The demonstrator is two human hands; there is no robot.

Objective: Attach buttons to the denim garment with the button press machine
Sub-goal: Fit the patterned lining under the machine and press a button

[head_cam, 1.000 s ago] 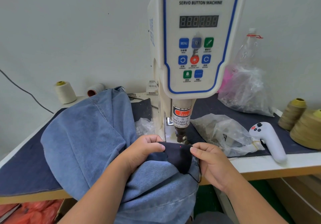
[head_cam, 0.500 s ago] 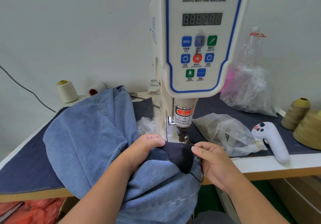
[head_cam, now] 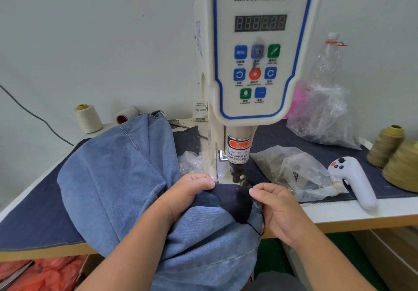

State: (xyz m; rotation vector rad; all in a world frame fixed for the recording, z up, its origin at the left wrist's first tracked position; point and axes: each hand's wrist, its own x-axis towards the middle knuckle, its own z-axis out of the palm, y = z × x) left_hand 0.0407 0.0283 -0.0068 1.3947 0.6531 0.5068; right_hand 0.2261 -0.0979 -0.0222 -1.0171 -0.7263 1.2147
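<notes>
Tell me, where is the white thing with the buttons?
In the head view, the white plastic handheld controller lies on the table's right side, beside the crumpled clear plastic bag and in front of the olive-tan thread cones.

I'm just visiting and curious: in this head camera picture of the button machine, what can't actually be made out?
- Lower die under the press head: hidden by the dark cloth and both hands.
- Any button: none can be made out; too small or covered.
- Display: digits unreadable, blurred.
- Left hand and right hand fingertips: tucked under the denim.
- Contents of the plastic bags: too small to tell.
- Machine top: cut off by the upper edge.
</notes>
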